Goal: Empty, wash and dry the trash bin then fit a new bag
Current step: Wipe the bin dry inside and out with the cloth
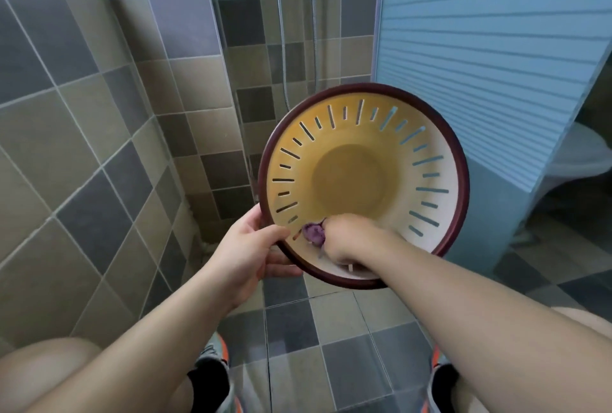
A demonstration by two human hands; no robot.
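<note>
From the head camera, the setting is a bathroom with grey and beige square wall tiles (82, 134), a matching tiled floor (331, 330), a glass shower screen (291, 31) and a pale blue slatted door (496, 31) to the right.

Held up off the floor, mouth turned toward the camera, is the round cream plastic trash bin with slotted walls and a dark maroon rim (361, 134). It looks light and stiff, since one hand carries it by the edge; if wet, its smooth plastic is likely slippery, so the thick rim is the sensible place to hold it.

The left hand (248, 253) grips that rim at the lower left, thumb over the edge and fingers curled behind.

The right hand (344, 237) reaches inside, its fingers bunched round a small purple cloth or scrubber (314, 233) pressed against the inner wall near the rim; which of the two it is I cannot tell.

The bin holds no rubbish or bag, and its flat bottom shows bare. I judge this to be the washing or wiping stage.
</note>
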